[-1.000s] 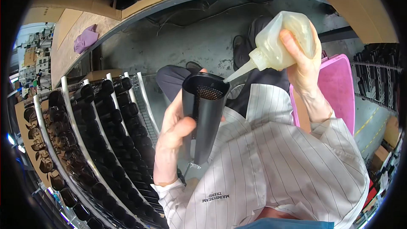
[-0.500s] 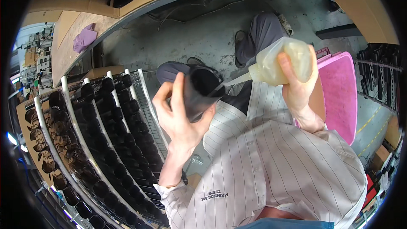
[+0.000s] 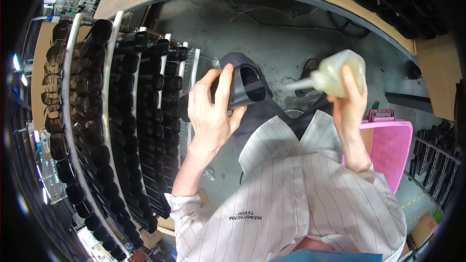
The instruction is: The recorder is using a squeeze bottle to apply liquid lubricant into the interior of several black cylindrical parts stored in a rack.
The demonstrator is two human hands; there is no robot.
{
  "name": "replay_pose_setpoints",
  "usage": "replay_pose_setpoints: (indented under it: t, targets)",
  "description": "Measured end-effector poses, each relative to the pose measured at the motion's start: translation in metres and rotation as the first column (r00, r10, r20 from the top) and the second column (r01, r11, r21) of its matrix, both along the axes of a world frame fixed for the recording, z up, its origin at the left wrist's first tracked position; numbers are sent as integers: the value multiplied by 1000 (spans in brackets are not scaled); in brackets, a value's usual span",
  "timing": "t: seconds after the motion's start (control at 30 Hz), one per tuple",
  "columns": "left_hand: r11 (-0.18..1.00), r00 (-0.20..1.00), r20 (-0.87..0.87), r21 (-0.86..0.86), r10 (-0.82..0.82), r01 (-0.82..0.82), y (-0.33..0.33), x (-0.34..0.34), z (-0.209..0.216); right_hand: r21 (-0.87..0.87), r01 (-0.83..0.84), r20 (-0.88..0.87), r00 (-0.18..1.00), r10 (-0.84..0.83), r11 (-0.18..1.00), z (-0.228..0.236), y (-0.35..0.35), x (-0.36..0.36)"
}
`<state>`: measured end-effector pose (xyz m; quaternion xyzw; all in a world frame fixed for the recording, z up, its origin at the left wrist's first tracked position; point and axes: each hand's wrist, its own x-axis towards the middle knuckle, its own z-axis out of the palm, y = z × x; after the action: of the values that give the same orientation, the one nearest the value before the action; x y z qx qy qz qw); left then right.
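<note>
One black hollow casing [image 3: 238, 90], gripped in the left hand [image 3: 211, 106], near a rack [image 3: 105, 92] of dark parts; one translucent squeeze bottle [image 3: 335, 77], clasped in the right hand [image 3: 351, 99], nozzle [image 3: 302, 84] clear of the casing.

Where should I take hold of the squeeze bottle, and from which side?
Grip the squeeze bottle around its wide body, probably from the person's right, where the right hand holds it. The thin nozzle points left toward the open end of the black tube, so coming from the right should keep fingers clear of the tip. The bulky body offers more to hold than the slender nozzle.
</note>
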<state>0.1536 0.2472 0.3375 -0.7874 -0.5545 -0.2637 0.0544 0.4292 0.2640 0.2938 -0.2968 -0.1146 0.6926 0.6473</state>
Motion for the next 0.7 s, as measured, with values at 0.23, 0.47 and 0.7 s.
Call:
replay_pose_setpoints:
  t: [0.23,0.47,0.7]
  targets:
    - [999,999,-37,39,1,0,-4,-1,1,132,147,594,780,-197,980,0,2,-31]
    - [992,991,73,-71,113,-108,-20,-21,-16,63,58,157,985,-67,996,-9,11,-25]
    - [976,968,131,-61,216,-210,-49,-54,-38,49,129,554,822,-135,990,5,14,-34]
